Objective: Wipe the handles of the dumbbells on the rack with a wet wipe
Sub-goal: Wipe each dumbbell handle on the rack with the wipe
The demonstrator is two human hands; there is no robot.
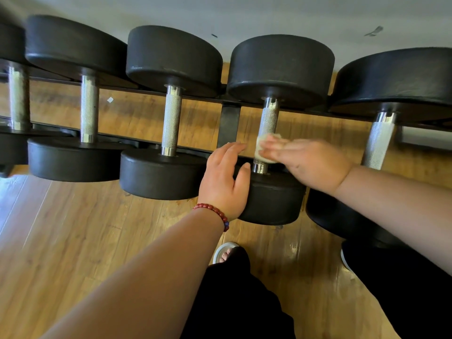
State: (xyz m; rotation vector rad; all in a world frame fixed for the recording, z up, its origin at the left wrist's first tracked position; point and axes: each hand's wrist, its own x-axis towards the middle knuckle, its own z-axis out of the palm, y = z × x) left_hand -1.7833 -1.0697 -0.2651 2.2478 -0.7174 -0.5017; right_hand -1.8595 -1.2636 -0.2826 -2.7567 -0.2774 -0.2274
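Several black dumbbells with knurled steel handles lie side by side on a dark rack (231,123). My right hand (310,162) presses a crumpled white wet wipe (263,148) against the lower part of one steel handle (268,123), second from the right. The hand is blurred and its fingers look fairly straight, with the wipe beneath the fingertips. My left hand (225,179) rests with relaxed fingers on the near weight head (271,199) of that same dumbbell, thumb near the handle's base. A red bead bracelet sits on my left wrist.
Neighbouring dumbbell handles stand to the left (172,118) and right (379,143). A wooden floor (73,228) lies below the rack, a pale wall (293,15) behind it. My legs in dark trousers and a foot in a white sandal (223,252) are close to the rack.
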